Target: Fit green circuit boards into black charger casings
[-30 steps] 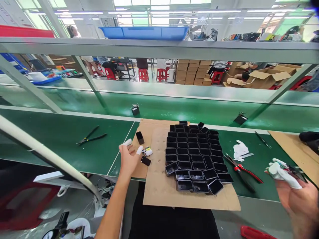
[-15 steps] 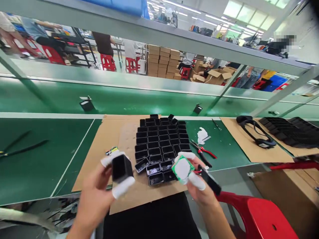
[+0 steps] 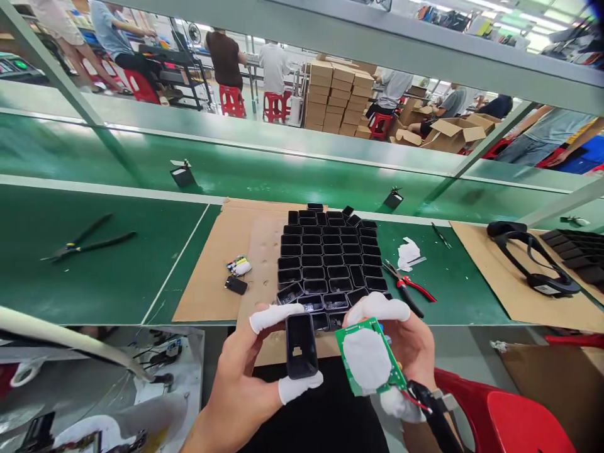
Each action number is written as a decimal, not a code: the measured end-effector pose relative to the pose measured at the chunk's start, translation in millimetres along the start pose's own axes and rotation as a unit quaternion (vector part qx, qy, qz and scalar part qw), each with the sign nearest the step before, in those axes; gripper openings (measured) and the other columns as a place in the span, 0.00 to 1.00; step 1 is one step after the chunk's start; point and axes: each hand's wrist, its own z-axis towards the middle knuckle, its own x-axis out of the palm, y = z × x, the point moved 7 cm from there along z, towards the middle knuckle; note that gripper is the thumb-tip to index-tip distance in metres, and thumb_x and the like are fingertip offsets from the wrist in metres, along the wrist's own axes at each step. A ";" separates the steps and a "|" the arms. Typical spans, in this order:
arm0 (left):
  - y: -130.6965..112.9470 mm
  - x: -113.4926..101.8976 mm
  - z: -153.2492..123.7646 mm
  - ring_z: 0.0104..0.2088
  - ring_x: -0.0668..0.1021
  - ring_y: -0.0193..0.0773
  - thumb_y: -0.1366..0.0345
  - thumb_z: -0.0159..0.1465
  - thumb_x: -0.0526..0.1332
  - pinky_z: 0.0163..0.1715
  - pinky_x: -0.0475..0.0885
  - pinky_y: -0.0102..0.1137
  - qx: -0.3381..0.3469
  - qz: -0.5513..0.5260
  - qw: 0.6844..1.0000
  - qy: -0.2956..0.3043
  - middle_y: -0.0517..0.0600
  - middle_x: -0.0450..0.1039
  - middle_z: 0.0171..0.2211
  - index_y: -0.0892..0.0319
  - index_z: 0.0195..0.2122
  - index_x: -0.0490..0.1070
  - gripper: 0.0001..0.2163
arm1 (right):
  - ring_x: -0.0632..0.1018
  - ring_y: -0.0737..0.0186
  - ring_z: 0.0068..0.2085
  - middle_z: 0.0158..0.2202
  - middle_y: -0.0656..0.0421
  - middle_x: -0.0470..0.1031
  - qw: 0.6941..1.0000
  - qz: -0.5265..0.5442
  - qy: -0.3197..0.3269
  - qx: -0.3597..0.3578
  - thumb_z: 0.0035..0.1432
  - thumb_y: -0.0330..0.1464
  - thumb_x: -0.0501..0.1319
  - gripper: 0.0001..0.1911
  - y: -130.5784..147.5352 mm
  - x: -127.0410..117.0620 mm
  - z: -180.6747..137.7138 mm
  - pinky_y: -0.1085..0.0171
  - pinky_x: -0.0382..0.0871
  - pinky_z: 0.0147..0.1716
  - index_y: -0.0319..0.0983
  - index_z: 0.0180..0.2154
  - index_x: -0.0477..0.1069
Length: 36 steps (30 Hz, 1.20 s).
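My left hand (image 3: pixel 257 368), with white finger covers on its fingertips, grips a small black plastic case (image 3: pixel 302 346) by its two ends. The case's open side faces me, and a small cut-out shows in its floor. To its right, my right hand (image 3: pixel 406 340) pinches a green circuit board (image 3: pixel 370 357) by its edges. A white pad covers most of the board's face. Red and black wires run from its lower corner to a black cable (image 3: pixel 438 409). Just beyond both hands stand rows of open black cases (image 3: pixel 330 255) on cardboard.
Red-handled pliers (image 3: pixel 408 286), white paper scraps (image 3: pixel 409 253) and tweezers (image 3: pixel 441 234) lie at right. A small component bundle (image 3: pixel 238 265) and a black piece (image 3: pixel 236 285) rest on the cardboard (image 3: pixel 207 270). Black-handled pliers (image 3: pixel 89 242) lie left; a red stool (image 3: pixel 523 421) stands lower right.
Both hands have come closer together, the left one moving right. The case has turned so its opening faces me, and the circuit board is now nearer the camera. The view has shifted left and down.
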 end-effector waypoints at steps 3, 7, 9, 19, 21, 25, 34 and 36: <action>6.4 0.6 -7.5 0.56 0.90 0.58 0.55 0.54 0.87 0.63 0.87 0.50 0.025 0.019 1.000 -0.004 0.53 0.89 0.56 0.42 0.62 0.85 0.33 | 0.84 0.43 0.43 0.45 0.49 0.85 1.000 -0.005 0.020 -0.006 0.58 0.53 0.81 0.29 9.1 18.4 0.9 0.46 0.83 0.42 0.49 0.56 0.85; 14.7 -1.0 -18.6 0.59 0.89 0.58 0.59 0.57 0.86 0.65 0.86 0.50 0.063 0.021 0.998 -0.023 0.54 0.86 0.61 0.42 0.68 0.80 0.37 | 0.85 0.45 0.42 0.46 0.52 0.86 0.998 0.000 0.058 -0.034 0.40 0.53 0.90 0.44 16.1 31.5 3.7 0.49 0.82 0.42 0.51 0.58 0.84; 14.0 -1.2 -20.2 0.60 0.88 0.54 0.61 0.59 0.85 0.64 0.86 0.46 0.078 0.014 0.997 -0.023 0.54 0.84 0.64 0.41 0.72 0.76 0.40 | 0.84 0.46 0.40 0.45 0.52 0.85 0.997 0.003 0.062 -0.047 0.38 0.52 0.91 0.46 16.9 32.3 4.8 0.51 0.82 0.39 0.50 0.58 0.84; -1.8 13.1 -3.4 0.41 0.87 0.37 0.66 0.57 0.85 0.45 0.86 0.29 0.034 -0.074 0.996 -0.046 0.43 0.79 0.41 0.50 0.41 0.64 0.27 | 0.77 0.53 0.35 0.37 0.54 0.81 0.995 -0.036 0.015 -0.090 0.58 0.49 0.84 0.29 14.9 25.9 2.7 0.58 0.75 0.32 0.45 0.56 0.85; 5.4 18.2 -7.9 0.43 0.90 0.39 0.67 0.68 0.78 0.45 0.88 0.31 -0.009 -0.099 0.993 -0.061 0.45 0.84 0.46 0.48 0.46 0.65 0.20 | 0.78 0.52 0.36 0.38 0.53 0.81 0.995 -0.047 0.010 -0.087 0.61 0.48 0.82 0.25 14.5 25.3 1.9 0.57 0.77 0.33 0.45 0.55 0.85; 11.2 22.6 -18.9 0.53 0.90 0.40 0.68 0.77 0.68 0.57 0.86 0.37 -0.015 -0.038 0.996 -0.079 0.52 0.85 0.57 0.46 0.63 0.69 0.18 | 0.80 0.52 0.40 0.40 0.53 0.82 0.995 -0.039 0.021 -0.089 0.58 0.50 0.83 0.31 15.3 27.8 0.2 0.57 0.80 0.37 0.43 0.57 0.85; -4.8 35.0 -28.2 0.66 0.80 0.50 0.75 0.69 0.68 0.65 0.81 0.43 0.130 0.100 0.986 -0.022 0.61 0.69 0.64 0.53 0.80 0.57 0.39 | 0.84 0.48 0.45 0.48 0.51 0.86 0.994 -0.047 0.063 -0.075 0.50 0.42 0.89 0.41 12.2 42.1 -10.5 0.53 0.83 0.43 0.44 0.62 0.81; -5.8 37.3 -30.5 0.68 0.78 0.52 0.76 0.67 0.68 0.67 0.80 0.45 0.149 0.107 0.983 -0.004 0.62 0.67 0.65 0.53 0.81 0.54 0.43 | 0.84 0.47 0.45 0.49 0.51 0.85 0.993 -0.053 0.069 -0.081 0.53 0.40 0.88 0.39 15.3 43.7 -10.1 0.51 0.82 0.45 0.44 0.63 0.81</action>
